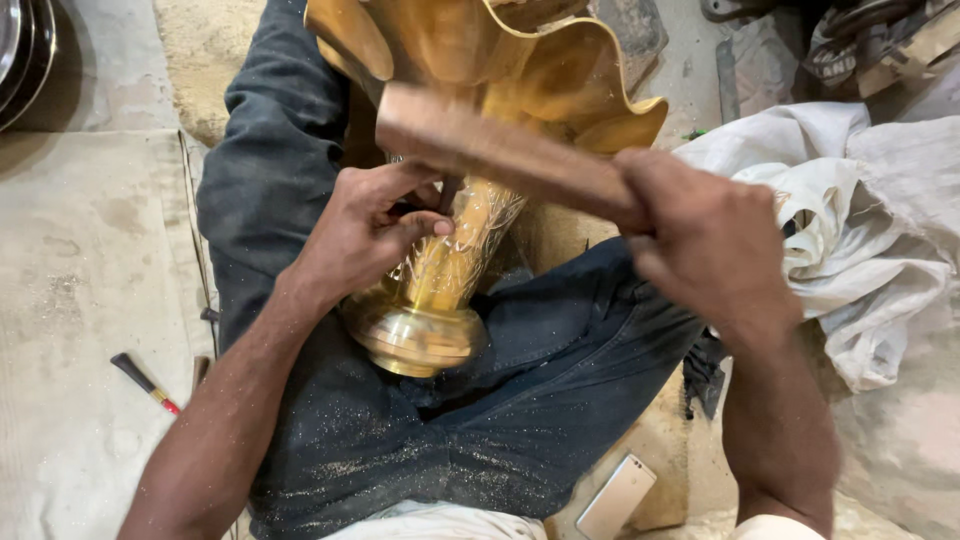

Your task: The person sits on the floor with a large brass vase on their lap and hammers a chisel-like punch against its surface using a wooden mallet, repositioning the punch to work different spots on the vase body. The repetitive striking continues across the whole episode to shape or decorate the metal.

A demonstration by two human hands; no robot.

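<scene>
A tall brass vase [440, 300] with a wavy flared mouth lies across my lap, its round base toward me. My left hand [370, 225] pinches a small dark punch tool against the engraved neck of the vase. In my right hand [715, 245] I grip a wooden mallet block [500, 155], which is blurred and lies across the vase just above the punch. Brass filings speckle my dark jeans [500, 420].
A crumpled white cloth [860, 230] lies at the right. On the floor mat at the left rests a small tool with a red and black handle [145, 383]. A pale phone [617, 497] sits by my right thigh. Metal dishes [22, 55] show at top left.
</scene>
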